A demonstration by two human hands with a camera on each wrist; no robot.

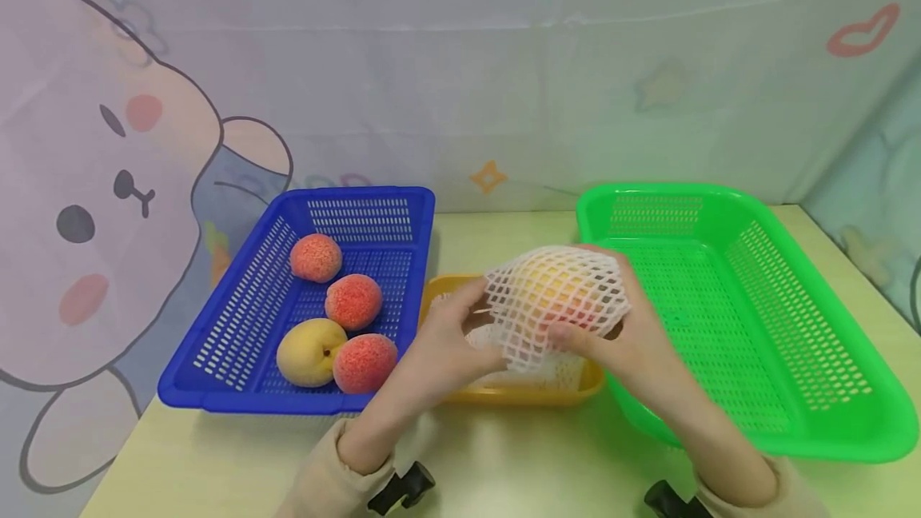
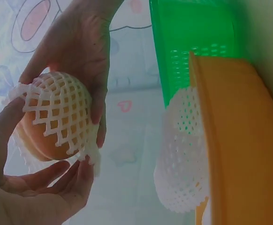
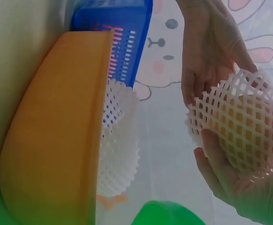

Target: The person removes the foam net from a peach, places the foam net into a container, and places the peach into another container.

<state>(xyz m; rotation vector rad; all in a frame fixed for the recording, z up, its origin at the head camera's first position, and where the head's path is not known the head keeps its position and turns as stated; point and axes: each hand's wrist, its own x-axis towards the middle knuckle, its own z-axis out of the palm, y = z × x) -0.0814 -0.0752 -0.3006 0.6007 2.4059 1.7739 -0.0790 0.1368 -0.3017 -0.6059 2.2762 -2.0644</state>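
A yellow-and-red peach (image 2: 46, 140) sits inside a white foam net sleeve (image 1: 600, 282), raised above the small yellow basket. My left hand (image 1: 449, 338) pinches the sleeve's left edge, its thumb and fingertips on the mesh. From the other side my right hand (image 1: 636, 334) grips the netted peach, thumb in front and fingers behind. In the left wrist view the mesh covers most of the peach, with the lower side bare. More white foam nets (image 3: 120, 150) rise over the rim of the yellow basket (image 1: 518, 396) beneath my hands.
At left, a blue basket (image 1: 180, 400) holds a yellow peach (image 1: 305, 354) and several red ones (image 1: 352, 302). A green basket (image 1: 849, 442) stands at right, its mesh floor showing. Behind the table (image 1: 496, 238) hangs a printed cloth (image 1: 460, 86).
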